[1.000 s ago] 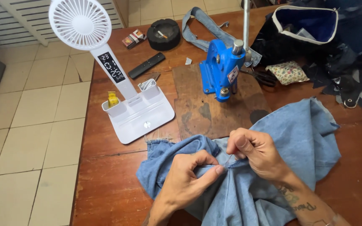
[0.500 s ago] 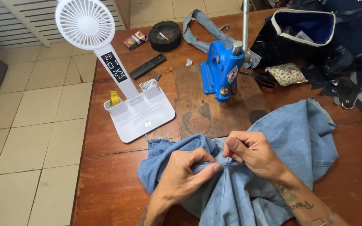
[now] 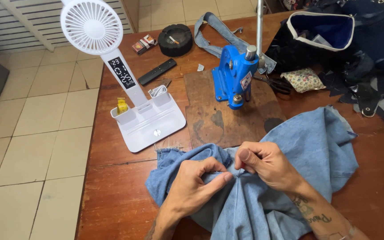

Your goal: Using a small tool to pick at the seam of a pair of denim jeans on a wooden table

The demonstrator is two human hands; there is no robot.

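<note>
- The light blue denim garment [image 3: 290,151] lies bunched on the wooden counter [image 3: 112,178], at the near edge, just in front of the worn brown board [image 3: 218,120] that carries the blue hand press [image 3: 234,78].
- The left hand [image 3: 196,182] has its grip closed on a raised fold of the denim: thumb and forefinger pinch the cloth together at the middle of the garment, with the other fingers curled on the fabric beneath.
- The right hand [image 3: 265,162] is closed too, thumb pressed against the bent forefinger, nipping the same ridge of cloth just beside the left fingertips. What, if anything, sits between its fingers besides denim cannot be told.
- The pinched fold lies between the two hands, which nearly touch; the rest of the garment spreads out to the right and towards the person, with a frayed hem [image 3: 170,149] at the far left.
- Against the picture half a second before, both hands sit on the same spot of cloth and the pinch is much the same; the left thumb and forefinger have drawn closer to the right hand.
- Beyond the denim stand a white desk fan [image 3: 92,20] on its tray base [image 3: 150,129], a black remote [image 3: 157,71], a black ashtray [image 3: 175,39] and a floral pincushion [image 3: 305,80].
</note>
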